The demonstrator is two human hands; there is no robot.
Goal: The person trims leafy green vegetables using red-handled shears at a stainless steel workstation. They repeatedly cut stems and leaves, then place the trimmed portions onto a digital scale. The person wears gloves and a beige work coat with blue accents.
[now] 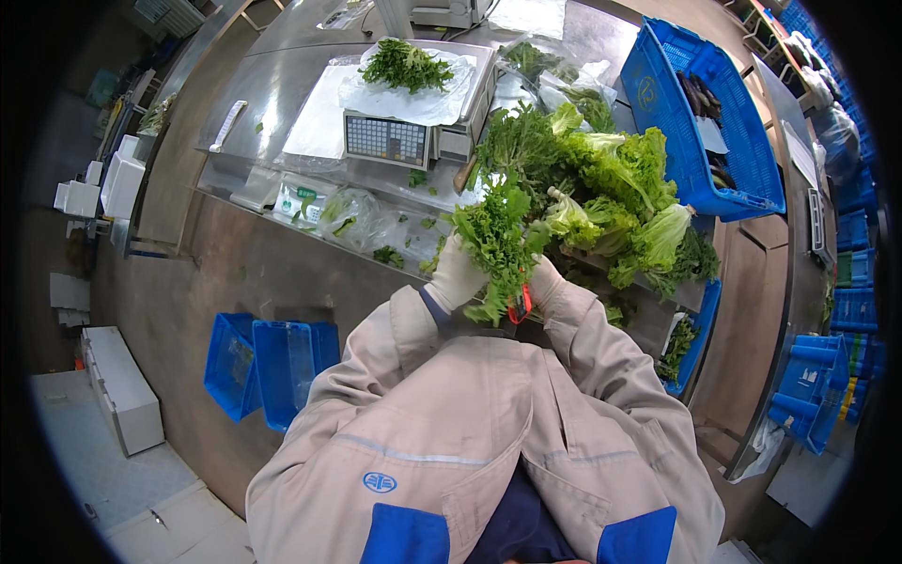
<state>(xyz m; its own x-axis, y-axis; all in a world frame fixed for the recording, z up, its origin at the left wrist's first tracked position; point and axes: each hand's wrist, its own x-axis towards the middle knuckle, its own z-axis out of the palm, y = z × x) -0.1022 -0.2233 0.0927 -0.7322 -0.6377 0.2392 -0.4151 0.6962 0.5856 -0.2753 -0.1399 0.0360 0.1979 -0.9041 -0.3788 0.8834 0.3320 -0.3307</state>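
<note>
In front of my chest, my left hand (456, 273), in a white glove, grips a bunch of leafy greens (497, 229). My right hand (545, 282), also gloved, is at the bunch's other side, its fingers partly hidden by leaves. A red loop-shaped handle (520, 304), perhaps of scissors, shows at that hand, which appears closed on it. Just beyond lie pale lettuce heads (620, 176) and a pile of feathery greens (518, 144). On the weighing scale (386, 138), another bunch of greens (405, 65) rests on white sheeting.
A wooden handle (465, 175) lies beside the scale. Plastic bags (356, 215) and leaf scraps lie along the steel table's (239, 155) near edge. At right, a blue crate (645, 92) holds eggplants (697, 95). Blue crates (282, 366) stand on the floor at left.
</note>
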